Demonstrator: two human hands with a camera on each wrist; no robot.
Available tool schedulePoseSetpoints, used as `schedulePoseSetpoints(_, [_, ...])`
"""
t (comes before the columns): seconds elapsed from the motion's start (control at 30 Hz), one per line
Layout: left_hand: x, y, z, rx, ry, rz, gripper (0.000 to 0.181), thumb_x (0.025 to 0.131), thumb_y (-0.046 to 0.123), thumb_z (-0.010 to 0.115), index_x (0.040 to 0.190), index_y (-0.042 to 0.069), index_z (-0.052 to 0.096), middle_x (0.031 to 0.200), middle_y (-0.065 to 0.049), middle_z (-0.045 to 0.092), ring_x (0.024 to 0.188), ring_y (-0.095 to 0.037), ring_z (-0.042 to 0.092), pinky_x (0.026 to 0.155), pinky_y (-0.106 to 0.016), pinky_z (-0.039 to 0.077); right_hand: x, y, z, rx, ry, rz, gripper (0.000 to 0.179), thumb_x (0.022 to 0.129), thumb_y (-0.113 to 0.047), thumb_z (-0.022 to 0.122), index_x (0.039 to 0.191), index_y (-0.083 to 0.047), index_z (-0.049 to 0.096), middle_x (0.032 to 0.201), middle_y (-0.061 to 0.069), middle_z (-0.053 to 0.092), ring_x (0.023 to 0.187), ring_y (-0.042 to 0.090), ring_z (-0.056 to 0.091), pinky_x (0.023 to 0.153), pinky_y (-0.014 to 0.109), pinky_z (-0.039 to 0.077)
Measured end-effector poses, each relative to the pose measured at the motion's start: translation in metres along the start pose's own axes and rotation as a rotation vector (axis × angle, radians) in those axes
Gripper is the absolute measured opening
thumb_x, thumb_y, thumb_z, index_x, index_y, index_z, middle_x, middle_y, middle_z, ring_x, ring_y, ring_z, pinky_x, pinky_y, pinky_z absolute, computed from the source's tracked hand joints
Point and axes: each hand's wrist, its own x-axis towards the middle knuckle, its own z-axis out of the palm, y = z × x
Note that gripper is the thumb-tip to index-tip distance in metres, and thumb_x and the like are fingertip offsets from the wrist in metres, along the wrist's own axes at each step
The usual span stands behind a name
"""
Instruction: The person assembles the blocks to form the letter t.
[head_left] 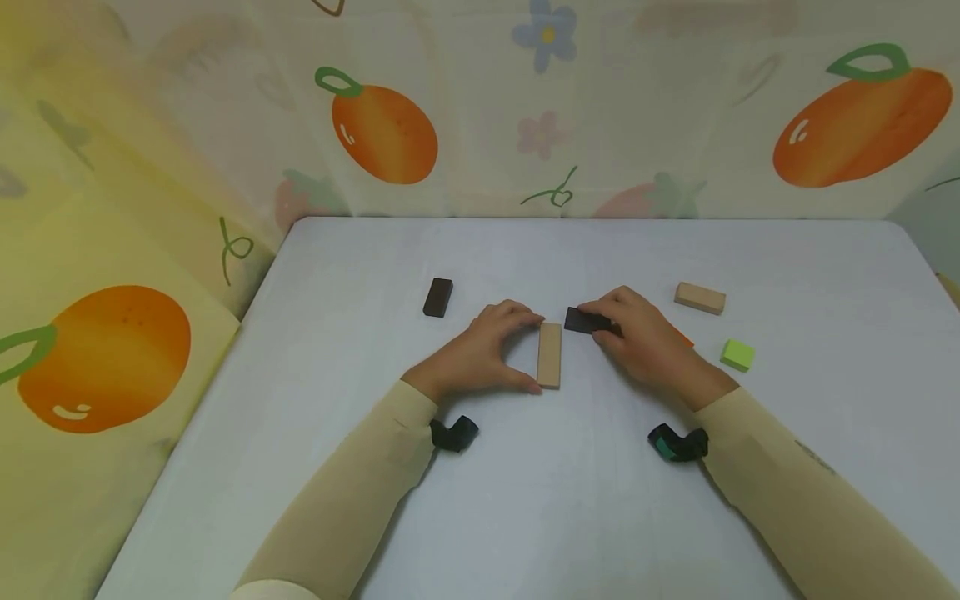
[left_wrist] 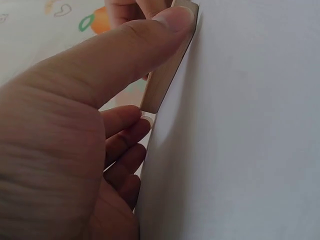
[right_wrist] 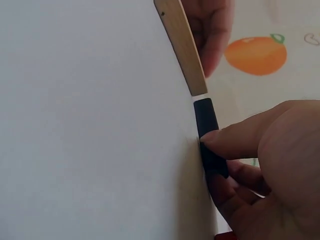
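Note:
A plain wooden block [head_left: 549, 357] lies lengthwise away from me on the white table, in the middle. My left hand [head_left: 487, 350] holds it by its two short ends, thumb at the near end and a finger at the far one. Just right of it is a black block [head_left: 585, 321], lying crosswise near the wooden block's far end. My right hand [head_left: 645, 342] pinches this black block between thumb and fingers. In the right wrist view a narrow gap shows between the wooden block [right_wrist: 185, 47] and the black block [right_wrist: 205, 115].
Another dark block [head_left: 438, 297] lies at the back left of the table [head_left: 360, 333]. To the right are a second wooden block [head_left: 700, 297] and a lime green block [head_left: 738, 355]. An orange piece [head_left: 684, 337] is mostly hidden behind my right hand. A patterned curtain [head_left: 465, 108] hangs behind.

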Motion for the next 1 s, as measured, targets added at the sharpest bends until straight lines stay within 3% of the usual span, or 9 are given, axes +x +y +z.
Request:
schedulePoseSetpoints(0.4, [-0.001, -0.001, 0.0, -0.003, 0.007, 0.008, 0.09, 0.077, 0.039, 0.103, 0.152, 0.01, 0.062, 0.147, 0.0, 0.054, 0.139, -0.022, 0.042, 0.115, -0.036, 0.037, 0.021, -0.001, 0.005, -0.03, -0.024, -0.001, 0.038, 0.102, 0.007, 0.067, 0.14, 0.006, 0.066, 0.131, 0.023, 0.064, 0.129, 0.042, 0.058, 0.112, 0.057, 0.044])
schedulePoseSetpoints(1.0, [-0.001, 0.001, 0.001, 0.012, -0.005, -0.017, 0.09, 0.08, 0.041, 0.101, 0.154, 0.012, 0.06, 0.149, 0.002, 0.052, 0.14, -0.02, 0.04, 0.116, -0.039, 0.037, 0.013, 0.002, 0.015, 0.012, 0.032, -0.042, 0.04, 0.105, 0.005, 0.064, 0.144, 0.004, 0.066, 0.131, 0.021, 0.063, 0.126, 0.044, 0.055, 0.109, 0.058, 0.044])
